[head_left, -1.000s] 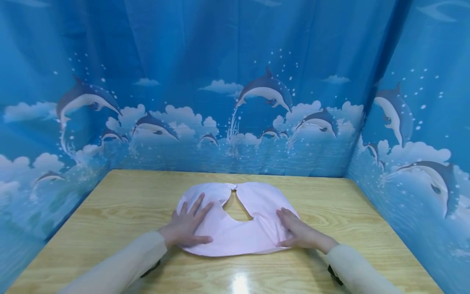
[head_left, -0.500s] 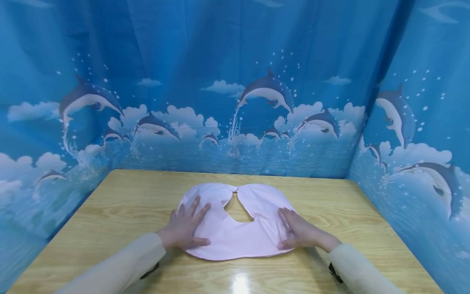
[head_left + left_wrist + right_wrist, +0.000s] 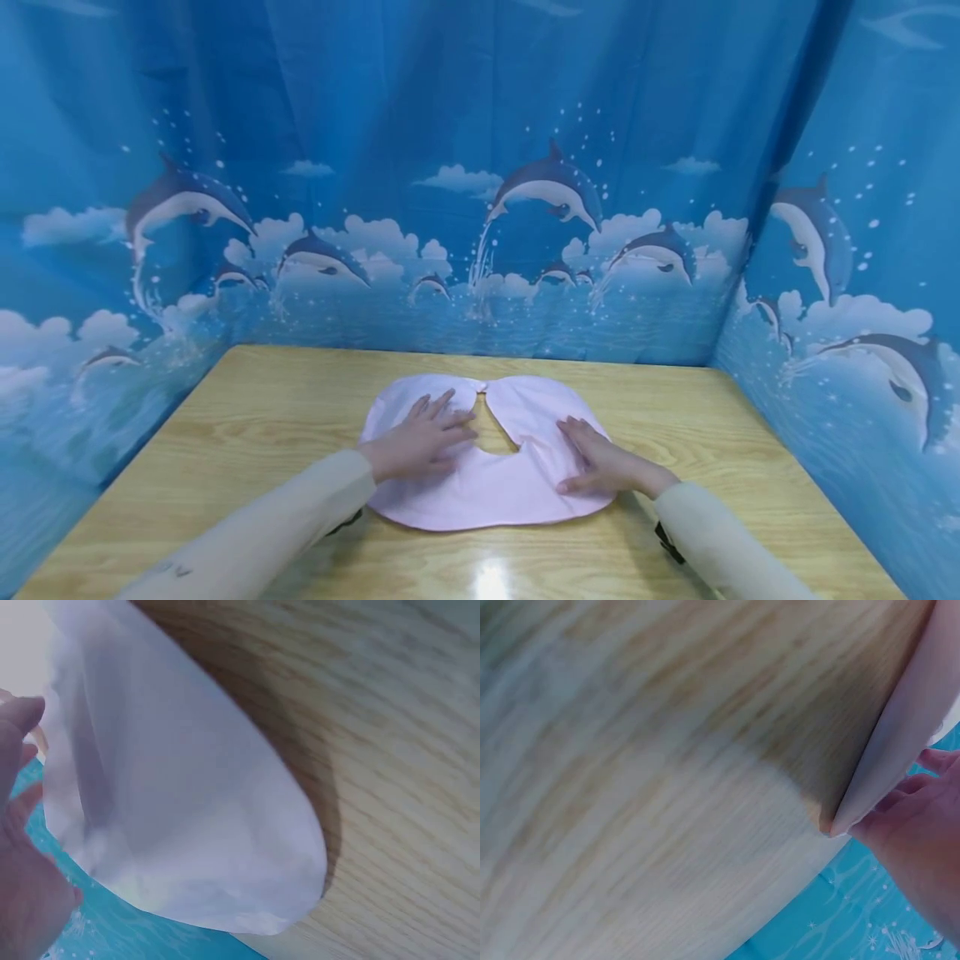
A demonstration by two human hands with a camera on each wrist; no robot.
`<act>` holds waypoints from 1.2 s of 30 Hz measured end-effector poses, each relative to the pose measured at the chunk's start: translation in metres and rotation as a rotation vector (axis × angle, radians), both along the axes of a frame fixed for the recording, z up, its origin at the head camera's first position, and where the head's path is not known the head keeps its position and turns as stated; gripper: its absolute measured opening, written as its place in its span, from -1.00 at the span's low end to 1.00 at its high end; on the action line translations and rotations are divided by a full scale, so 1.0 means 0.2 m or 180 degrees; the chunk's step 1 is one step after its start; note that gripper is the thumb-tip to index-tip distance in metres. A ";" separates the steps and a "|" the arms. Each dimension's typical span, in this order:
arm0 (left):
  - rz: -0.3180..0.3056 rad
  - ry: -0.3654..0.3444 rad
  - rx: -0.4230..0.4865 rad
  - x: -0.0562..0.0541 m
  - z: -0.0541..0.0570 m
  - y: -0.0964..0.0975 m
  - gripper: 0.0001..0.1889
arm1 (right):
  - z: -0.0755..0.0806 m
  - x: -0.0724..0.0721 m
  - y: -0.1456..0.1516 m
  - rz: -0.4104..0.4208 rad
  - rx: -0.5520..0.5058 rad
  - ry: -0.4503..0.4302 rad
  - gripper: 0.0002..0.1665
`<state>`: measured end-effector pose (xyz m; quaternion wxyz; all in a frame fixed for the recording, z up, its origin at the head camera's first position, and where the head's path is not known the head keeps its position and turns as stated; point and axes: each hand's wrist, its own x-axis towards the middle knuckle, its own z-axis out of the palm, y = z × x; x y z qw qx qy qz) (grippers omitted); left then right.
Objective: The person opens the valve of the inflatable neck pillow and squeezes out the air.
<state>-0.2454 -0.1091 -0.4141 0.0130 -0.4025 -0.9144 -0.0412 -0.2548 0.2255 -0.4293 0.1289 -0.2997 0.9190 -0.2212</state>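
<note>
A pale pink cloth bib (image 3: 510,493) lies spread on the wooden table in the head view. Its two upper ends meet at a small fastening (image 3: 481,386) above the neck opening, through which wood shows. Over the left half, reaching toward that opening, is my left hand (image 3: 420,437) with fingers extended. Straight fingers of my right hand (image 3: 603,462) rest on the right half. In the left wrist view the bib (image 3: 195,795) fills the middle, my left hand (image 3: 34,885) at the edge. The right wrist view catches only the bib's border (image 3: 900,742) beside my right hand (image 3: 922,832).
The light wooden table (image 3: 285,400) extends around the bib on all sides. Blue curtains (image 3: 420,108) printed with dolphins and clouds stand along its back and both sides. A bright light reflection (image 3: 491,575) shows near the front.
My left hand has moved rightward from the bib's left edge toward the neck opening. The right hand has shifted slightly left and up. The bib's lower edge has smoothed out.
</note>
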 end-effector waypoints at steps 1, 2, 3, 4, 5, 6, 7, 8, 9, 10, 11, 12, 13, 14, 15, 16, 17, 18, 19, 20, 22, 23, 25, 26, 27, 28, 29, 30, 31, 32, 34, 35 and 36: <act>-0.0055 -0.0037 -0.0043 0.00 0.00 0.01 -0.53 | 0.00 0.00 0.00 0.0004 -0.0010 0.0002 0.19; -0.0081 -0.0084 -0.0088 -0.01 0.00 0.01 -0.56 | 0.00 0.00 0.00 0.0004 -0.0014 0.0006 0.18; -0.0112 -0.0105 -0.0111 -0.01 0.00 0.02 -0.58 | 0.00 0.00 0.00 0.0008 -0.0005 0.0024 0.18; -0.0128 -0.0114 -0.0125 -0.01 0.00 0.02 -0.60 | -0.01 -0.01 0.00 0.0011 0.0001 0.0029 0.18; -0.0137 -0.0109 -0.0131 -0.01 0.00 0.03 -0.61 | -0.01 -0.01 0.00 0.0012 0.0011 0.0034 0.18; -0.0144 -0.0111 -0.0118 -0.01 0.00 0.03 -0.62 | -0.01 -0.01 0.00 0.0015 0.0016 0.0038 0.18; -0.0139 -0.0124 -0.0095 -0.01 0.00 0.03 -0.64 | -0.01 -0.01 0.00 0.0014 0.0020 0.0035 0.18; -0.0129 -0.0135 -0.0075 -0.02 0.00 0.03 -0.64 | -0.01 -0.01 0.00 0.0014 0.0024 0.0031 0.18; -0.0122 -0.0135 -0.0050 -0.02 0.00 0.03 -0.65 | -0.01 -0.01 0.00 0.0012 0.0025 0.0026 0.18; -0.0112 -0.0135 -0.0029 -0.02 -0.01 0.03 -0.65 | -0.01 -0.01 0.00 0.0009 0.0019 0.0017 0.18; -0.0100 -0.0112 -0.0019 -0.02 -0.01 0.03 -0.65 | 0.00 -0.01 0.00 0.0007 0.0018 0.0017 0.18; -0.0086 -0.0090 -0.0004 -0.03 -0.01 0.04 -0.65 | 0.00 -0.01 0.00 0.0006 0.0013 0.0012 0.18; -0.0067 -0.0042 0.0013 -0.03 -0.02 0.04 -0.65 | 0.00 0.00 0.01 0.0004 0.0011 0.0010 0.18; -0.0058 0.0028 0.0039 -0.04 -0.03 0.04 -0.66 | 0.00 0.00 0.01 0.0006 0.0009 0.0012 0.18; -0.0032 0.0095 0.0078 -0.04 -0.03 0.05 -0.67 | 0.00 0.00 0.01 0.0004 0.0008 0.0010 0.18; 0.0003 0.0175 0.0114 -0.05 -0.03 0.06 -0.68 | 0.00 0.00 0.01 0.0008 0.0011 0.0013 0.18; 0.0041 0.0259 0.0163 -0.05 -0.03 0.06 -0.70 | 0.00 0.00 0.01 -0.0001 0.0017 0.0005 0.18; 0.0081 0.0331 0.0228 -0.05 -0.04 0.07 -0.73 | 0.00 0.01 0.01 -0.0010 0.0022 -0.0005 0.18; 0.0128 0.0401 0.0292 -0.05 -0.04 0.08 -0.77 | 0.00 0.01 0.01 -0.0022 0.0026 -0.0021 0.18; 0.0181 0.0441 0.0350 -0.05 -0.03 0.08 -0.80 | 0.00 0.01 0.01 -0.0037 0.0035 -0.0038 0.19; 0.0279 0.0526 0.0421 -0.05 -0.03 0.10 -0.88 | 0.00 0.01 0.02 -0.0036 0.0056 -0.0038 0.20; 0.0318 0.0568 0.0439 -0.05 -0.03 0.10 -0.91 | 0.00 0.01 0.02 -0.0053 0.0074 -0.0049 0.20; 0.0412 0.0655 0.0439 -0.05 -0.04 0.10 -0.96 | -0.01 0.01 0.02 -0.0062 0.0108 -0.0041 0.22; 0.0450 0.0689 0.0435 -0.05 -0.04 0.11 -0.98 | -0.01 0.01 0.02 -0.0065 0.0126 -0.0032 0.22; 0.0477 0.0732 0.0435 -0.05 -0.04 0.10 -0.97 | -0.01 0.01 0.02 -0.0065 0.0146 -0.0022 0.23; 0.0509 0.0755 0.0443 -0.05 -0.04 0.10 -0.96 | -0.01 0.01 0.02 -0.0083 0.0160 -0.0030 0.23; 0.0536 0.0771 0.0435 -0.05 -0.05 0.10 -0.95 | -0.01 0.01 0.02 -0.0095 0.0184 -0.0026 0.24; 0.0565 0.0770 0.0438 -0.05 -0.05 0.10 -0.94 | -0.02 0.01 0.01 -0.0101 0.0193 -0.0016 0.24; 0.0591 0.0754 0.0434 -0.05 -0.06 0.10 -0.94 | -0.02 0.01 0.01 -0.0110 0.0203 -0.0010 0.24; 0.0622 0.0732 0.0417 -0.05 -0.06 0.09 -0.94 | -0.02 0.01 0.01 -0.0111 0.0211 0.0010 0.24; 0.0691 0.0694 0.0377 -0.05 -0.06 0.09 -0.94 | -0.01 0.02 0.02 -0.0124 0.0233 0.0052 0.23; 0.0717 0.0690 0.0354 -0.05 -0.06 0.09 -0.94 | -0.01 0.02 0.02 -0.0132 0.0239 0.0070 0.23; 0.0739 0.0685 0.0351 -0.05 -0.06 0.09 -0.94 | -0.01 0.02 0.02 -0.0146 0.0234 0.0078 0.22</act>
